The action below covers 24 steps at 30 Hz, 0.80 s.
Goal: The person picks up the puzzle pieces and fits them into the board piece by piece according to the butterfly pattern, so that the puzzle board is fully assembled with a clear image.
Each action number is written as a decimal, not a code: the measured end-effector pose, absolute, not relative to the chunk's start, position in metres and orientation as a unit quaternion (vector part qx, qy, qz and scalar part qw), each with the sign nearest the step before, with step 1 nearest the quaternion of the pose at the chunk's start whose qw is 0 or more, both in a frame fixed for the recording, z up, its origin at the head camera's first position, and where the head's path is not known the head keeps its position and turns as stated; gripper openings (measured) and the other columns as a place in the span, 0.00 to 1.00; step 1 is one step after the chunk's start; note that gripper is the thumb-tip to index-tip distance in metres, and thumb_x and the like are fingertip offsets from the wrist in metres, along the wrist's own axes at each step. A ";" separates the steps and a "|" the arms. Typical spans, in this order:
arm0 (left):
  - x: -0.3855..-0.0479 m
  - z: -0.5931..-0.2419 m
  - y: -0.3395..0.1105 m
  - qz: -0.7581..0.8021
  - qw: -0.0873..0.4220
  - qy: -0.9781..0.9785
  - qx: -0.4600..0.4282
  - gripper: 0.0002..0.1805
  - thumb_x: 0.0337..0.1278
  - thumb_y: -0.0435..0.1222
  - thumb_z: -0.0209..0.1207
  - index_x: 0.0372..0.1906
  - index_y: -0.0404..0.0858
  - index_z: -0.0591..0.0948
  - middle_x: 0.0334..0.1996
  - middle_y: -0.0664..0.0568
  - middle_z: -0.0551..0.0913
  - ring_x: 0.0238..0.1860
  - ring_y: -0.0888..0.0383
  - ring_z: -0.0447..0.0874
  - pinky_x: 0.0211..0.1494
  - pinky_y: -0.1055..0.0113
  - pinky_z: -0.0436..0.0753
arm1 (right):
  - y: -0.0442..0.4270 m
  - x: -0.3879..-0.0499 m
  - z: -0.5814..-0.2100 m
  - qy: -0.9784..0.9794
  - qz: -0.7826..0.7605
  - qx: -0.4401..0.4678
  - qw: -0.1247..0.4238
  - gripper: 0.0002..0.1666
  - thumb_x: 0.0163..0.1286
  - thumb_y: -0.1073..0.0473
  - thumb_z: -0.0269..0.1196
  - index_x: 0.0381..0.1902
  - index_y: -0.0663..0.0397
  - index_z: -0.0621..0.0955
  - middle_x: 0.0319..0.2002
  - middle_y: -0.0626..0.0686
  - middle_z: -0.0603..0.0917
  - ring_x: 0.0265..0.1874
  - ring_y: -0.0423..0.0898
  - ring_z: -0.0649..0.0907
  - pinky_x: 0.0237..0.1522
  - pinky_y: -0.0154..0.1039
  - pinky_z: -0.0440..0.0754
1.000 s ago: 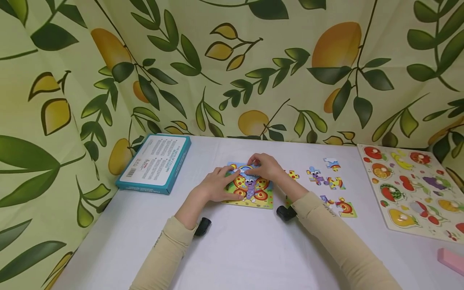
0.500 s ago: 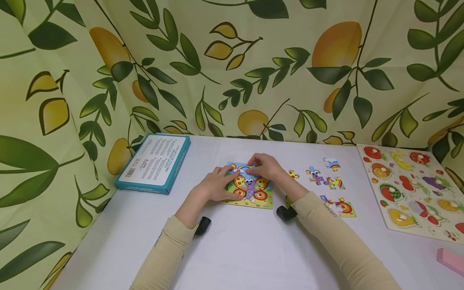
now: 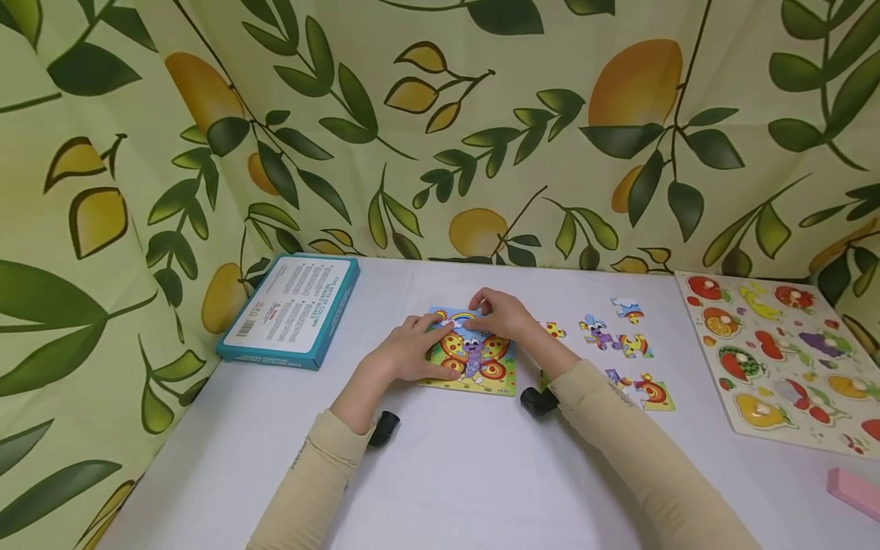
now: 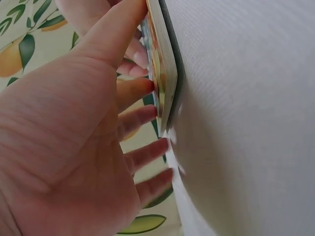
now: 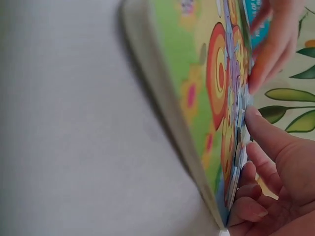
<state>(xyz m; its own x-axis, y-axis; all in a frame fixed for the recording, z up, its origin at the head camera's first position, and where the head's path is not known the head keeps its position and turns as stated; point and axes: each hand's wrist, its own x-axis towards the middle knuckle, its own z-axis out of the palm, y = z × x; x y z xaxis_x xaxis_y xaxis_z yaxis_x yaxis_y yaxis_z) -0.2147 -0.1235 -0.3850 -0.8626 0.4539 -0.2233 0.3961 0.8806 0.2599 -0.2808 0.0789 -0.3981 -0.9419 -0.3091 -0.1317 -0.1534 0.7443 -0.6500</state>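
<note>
Since the earlier head frame, the left hand and right hand are barely moving, touching the left side and top of the squarish butterfly jigsaw lying beneath them on the counter. The left wrist view is showing fingers spread wide; the right, fingers curling at its edge, grip unclear.

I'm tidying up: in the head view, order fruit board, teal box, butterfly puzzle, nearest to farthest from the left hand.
1. Butterfly puzzle, under the left hand
2. Teal box, left side
3. Fruit board, far right
</note>
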 end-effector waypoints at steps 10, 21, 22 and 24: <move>-0.218 -0.386 -0.123 0.150 0.177 0.943 0.237 0.47 0.55 0.59 0.62 0.76 0.48 0.58 0.77 0.52 0.52 0.76 0.50 0.46 0.73 0.50 0.56 | 0.092 -0.287 -0.398 0.910 -0.353 -0.157 0.149 0.18 0.65 0.52 0.68 0.50 0.51 0.81 0.34 0.51 0.73 0.34 0.47 0.71 0.37 0.39 0.67; -0.217 -0.385 -0.112 0.103 0.119 0.955 0.251 0.46 0.53 0.63 0.62 0.75 0.51 0.62 0.73 0.50 0.58 0.69 0.48 0.58 0.65 0.49 0.69 | 0.102 -0.289 -0.399 0.898 -0.383 -0.154 0.153 0.19 0.64 0.56 0.69 0.53 0.51 0.84 0.31 0.50 0.73 0.32 0.47 0.71 0.36 0.38 0.67; -0.217 -0.385 -0.112 0.097 0.114 0.956 0.253 0.46 0.53 0.63 0.62 0.75 0.51 0.63 0.72 0.49 0.59 0.68 0.48 0.59 0.64 0.49 0.69 | 0.101 -0.288 -0.399 0.900 -0.381 -0.153 0.146 0.19 0.64 0.55 0.69 0.52 0.51 0.84 0.31 0.50 0.74 0.32 0.47 0.71 0.36 0.38 0.67; -0.217 -0.386 -0.111 0.092 0.108 0.957 0.255 0.46 0.52 0.63 0.62 0.74 0.51 0.63 0.71 0.49 0.59 0.66 0.48 0.60 0.63 0.50 0.70 | 0.100 -0.284 -0.398 0.904 -0.373 -0.157 0.136 0.18 0.65 0.55 0.68 0.53 0.51 0.84 0.32 0.51 0.75 0.33 0.47 0.72 0.37 0.39 0.68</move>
